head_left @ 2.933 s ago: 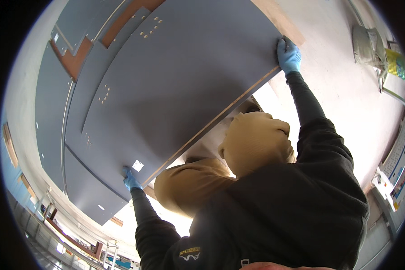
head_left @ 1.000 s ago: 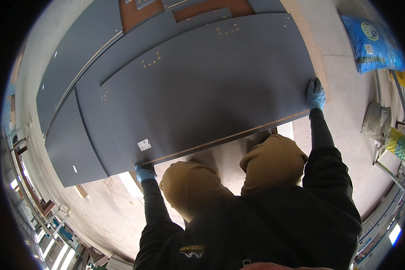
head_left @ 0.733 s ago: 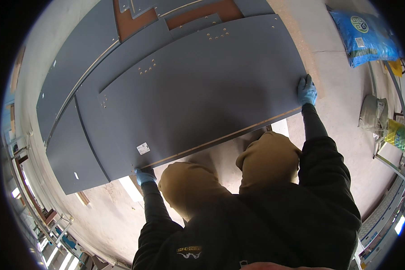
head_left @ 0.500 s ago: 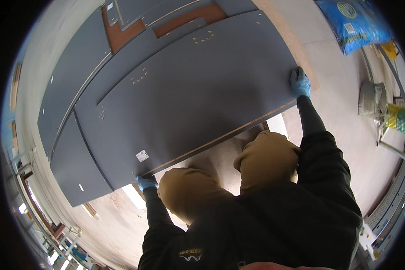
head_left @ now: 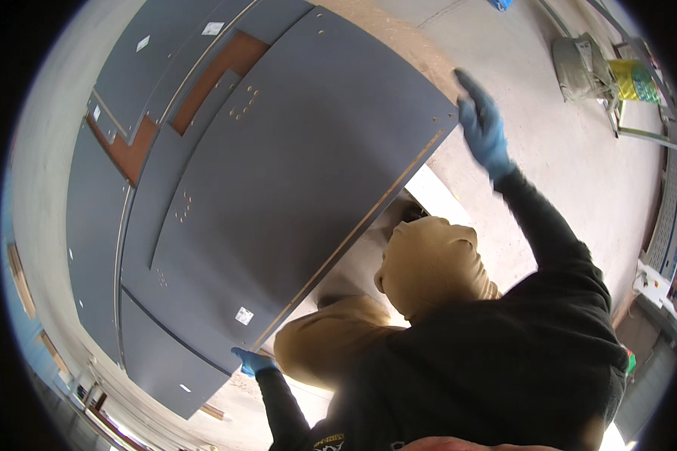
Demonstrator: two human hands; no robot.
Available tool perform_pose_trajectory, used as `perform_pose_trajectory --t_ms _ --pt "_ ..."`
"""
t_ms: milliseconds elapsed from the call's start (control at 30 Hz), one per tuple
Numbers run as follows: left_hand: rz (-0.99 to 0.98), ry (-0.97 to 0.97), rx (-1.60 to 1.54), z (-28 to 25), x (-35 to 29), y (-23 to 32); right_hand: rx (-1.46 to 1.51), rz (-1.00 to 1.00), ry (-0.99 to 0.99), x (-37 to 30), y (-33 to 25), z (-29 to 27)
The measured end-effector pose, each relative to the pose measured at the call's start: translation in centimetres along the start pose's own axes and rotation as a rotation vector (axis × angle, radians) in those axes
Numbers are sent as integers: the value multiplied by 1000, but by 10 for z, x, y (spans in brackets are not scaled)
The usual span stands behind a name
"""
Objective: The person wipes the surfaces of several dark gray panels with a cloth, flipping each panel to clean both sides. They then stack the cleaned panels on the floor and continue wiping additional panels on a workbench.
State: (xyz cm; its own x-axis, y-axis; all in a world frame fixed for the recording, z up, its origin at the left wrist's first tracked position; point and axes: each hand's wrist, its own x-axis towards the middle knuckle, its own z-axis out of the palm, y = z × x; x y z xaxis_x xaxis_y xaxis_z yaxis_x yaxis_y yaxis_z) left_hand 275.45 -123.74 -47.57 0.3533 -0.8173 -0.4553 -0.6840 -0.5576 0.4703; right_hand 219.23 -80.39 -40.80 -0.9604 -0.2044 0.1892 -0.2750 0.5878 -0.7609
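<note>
A large dark grey board (head_left: pixel 301 173) lies in front of me on a stack of similar boards. Its near edge shows a brown, unfinished strip. Small drilled holes dot its face, and a white label (head_left: pixel 244 316) sticks near its left end. My left hand (head_left: pixel 254 362), in a blue glove, grips the near left corner, with part of the hand on top and the rest hidden at the edge. Just off the near right corner, my right hand (head_left: pixel 487 139), also gloved in blue, is raised with its fingers apart. It holds nothing and looks slightly blurred.
Under the stack, pale supports (head_left: pixel 435 192) show by my knees. Reddish-brown board (head_left: pixel 218 81) appears between the farther grey pieces. To the right stand a grey sack (head_left: pixel 579 69), a yellow-green bag (head_left: pixel 634 80) and a metal frame (head_left: pixel 647 137).
My right hand has come off the board's right corner and opened. My left hand stays at the left corner. My view has turned to the right, so the boards appear tilted.
</note>
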Motion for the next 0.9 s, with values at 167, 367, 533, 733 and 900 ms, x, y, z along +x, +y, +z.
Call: perform_pose_trajectory --t_ms 167,367,533,733,900 --pt "714 -275 303 -27 -163 105 127 -513 -622 -109 -161 -36" --pt "960 -739 591 -25 -252 117 217 -216 -653 -125 -192 -68" --pt "964 -902 691 -30 -262 127 189 28 -712 -139 -199 -107" --pt "1332 -900 1294 -37 -301 149 97 286 -665 -195 -188 -147" --pt "1533 -895 1620 -62 -361 164 -62 363 -638 -231 -185 -171"
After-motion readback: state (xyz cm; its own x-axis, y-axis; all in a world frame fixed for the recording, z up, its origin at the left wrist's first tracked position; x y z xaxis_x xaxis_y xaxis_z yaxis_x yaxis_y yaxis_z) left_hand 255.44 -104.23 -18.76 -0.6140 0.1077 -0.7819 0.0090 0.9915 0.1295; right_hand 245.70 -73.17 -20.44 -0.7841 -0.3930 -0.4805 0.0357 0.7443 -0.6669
